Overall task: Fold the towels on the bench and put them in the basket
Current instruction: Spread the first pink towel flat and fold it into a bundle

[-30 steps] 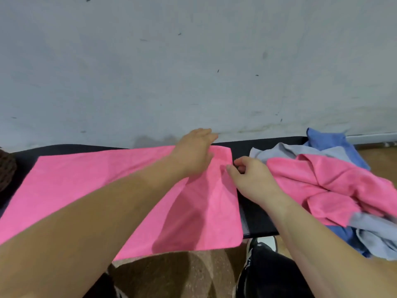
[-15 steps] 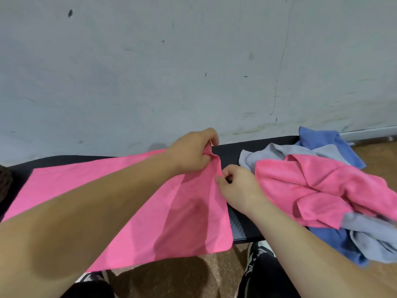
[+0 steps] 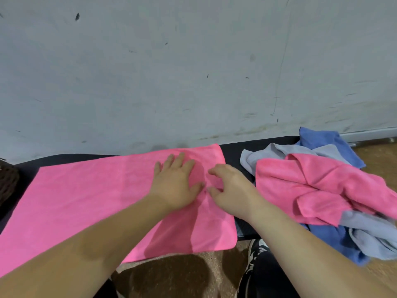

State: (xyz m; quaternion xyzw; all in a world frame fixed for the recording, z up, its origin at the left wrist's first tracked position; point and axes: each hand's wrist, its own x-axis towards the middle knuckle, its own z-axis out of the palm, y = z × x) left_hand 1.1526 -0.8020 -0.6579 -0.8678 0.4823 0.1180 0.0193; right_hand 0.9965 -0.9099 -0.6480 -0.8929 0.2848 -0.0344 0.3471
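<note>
Hands work low over the black bench (image 3: pixel 233 149) in the head view, the only view there is. A spread pink towel (image 3: pixel 86 201) lies flat along the bench, its near edge hanging over the front and its far edge close to the wall (image 3: pixel 193 72).

The left hand (image 3: pixel 175 186) rests palm down on the right part of this towel, fingers straight and spread, gripping nothing. I take it to be pinning and smoothing the cloth so a fold will land clean. The right hand (image 3: pixel 231 190) sits just beside it, near the towel's right edge, its fingers (image 3: pixel 214 171) bent with the tips on the cloth and the thumb apart from them. No pinch shows, so it seems to be pressing out a crease or feeling for the edge.

To the right, apart from the spread towel, a heap waits its turn: a crumpled pink towel (image 3: pixel 311 186) over a grey towel (image 3: pixel 268 151) and a blue towel (image 3: pixel 318 138), spilling past the bench end. A dark woven thing (image 3: pixel 8 183) at the far left, mostly cut off, is probably the basket. No folded towel is in sight.
</note>
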